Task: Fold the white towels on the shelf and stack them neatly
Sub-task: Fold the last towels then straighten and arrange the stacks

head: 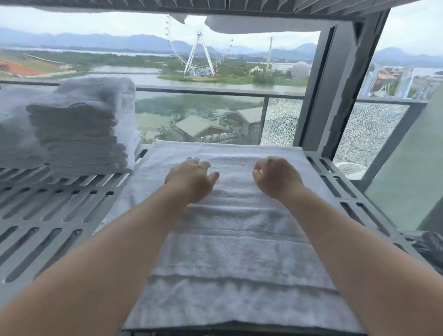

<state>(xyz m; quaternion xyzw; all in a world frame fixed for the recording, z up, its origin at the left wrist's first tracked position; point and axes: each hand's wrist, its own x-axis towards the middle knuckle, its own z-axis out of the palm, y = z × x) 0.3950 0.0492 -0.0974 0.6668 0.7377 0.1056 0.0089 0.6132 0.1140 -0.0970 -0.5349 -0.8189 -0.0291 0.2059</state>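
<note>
The slotted grey shelf (48, 211) in front of me carries all the white towels. One white towel (237, 257) lies spread flat along its right half, running from the near edge, which it slightly overhangs, to the far edge by the window. Woven bands cross it from side to side.

Both my forearms reach out over this towel. My left grip (189, 179) sits on its far part, palm down, fingers loosely stretched forward and a little apart, thumb out to the side; it clasps nothing. My right grip (278, 178) is just beside it to the right, over the same far part, fingers curled under and the thumb bent inward. The back of the hand hides the fingertips, so I cannot tell whether they pinch the cloth or only hover curled above it.

At the back left of the shelf stands a stack of folded white towels (77, 141), its edges roughly in line, with a rumpled white towel (97, 91) lying over its top. More white cloth is heaped to the left of the stack.

Overhead is an upper shelf (222, 0), also slotted, with a white towel edge (259, 27) hanging below it. Beyond the glass are a balcony railing (206, 92) and a Ferris wheel (198, 55).
</note>
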